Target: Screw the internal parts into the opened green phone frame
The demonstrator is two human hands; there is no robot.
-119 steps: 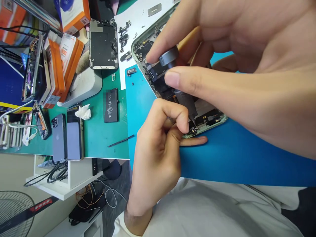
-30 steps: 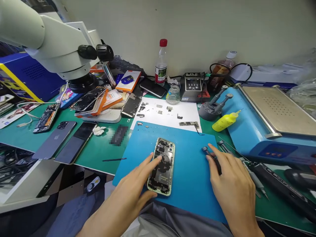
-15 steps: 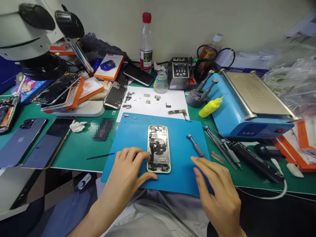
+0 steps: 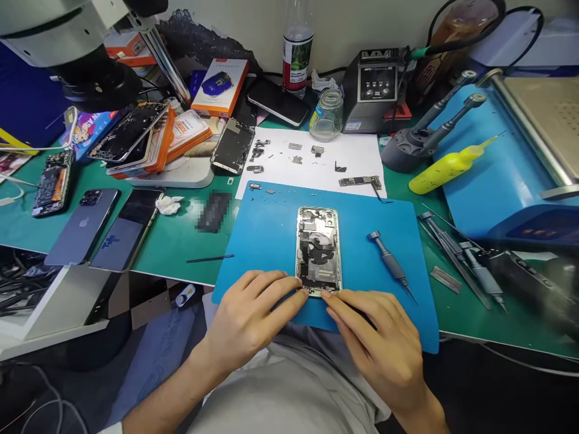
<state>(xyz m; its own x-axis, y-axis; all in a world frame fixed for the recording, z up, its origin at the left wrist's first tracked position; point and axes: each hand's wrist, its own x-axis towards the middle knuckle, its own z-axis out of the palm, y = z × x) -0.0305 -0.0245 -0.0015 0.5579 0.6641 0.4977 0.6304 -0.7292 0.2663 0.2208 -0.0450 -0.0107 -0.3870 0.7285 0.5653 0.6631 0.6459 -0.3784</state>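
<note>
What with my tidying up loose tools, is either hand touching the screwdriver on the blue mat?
No, the screwdriver lies apart from the left hand and the right hand, which are at the near end of the phone.

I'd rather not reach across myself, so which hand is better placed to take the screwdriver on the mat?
Probably the right hand: the screwdriver lies near it, right of the phone. The left hand is at the phone's lower left.

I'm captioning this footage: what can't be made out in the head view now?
Head view:
Phone housing, lower edge: partly hidden by fingers.
Bottle, top: cut off by picture edge.
Dark rectangle, markings: pixelated.
Black device, far right: blurred.
Bits on blue mat: too small to identify.
</note>
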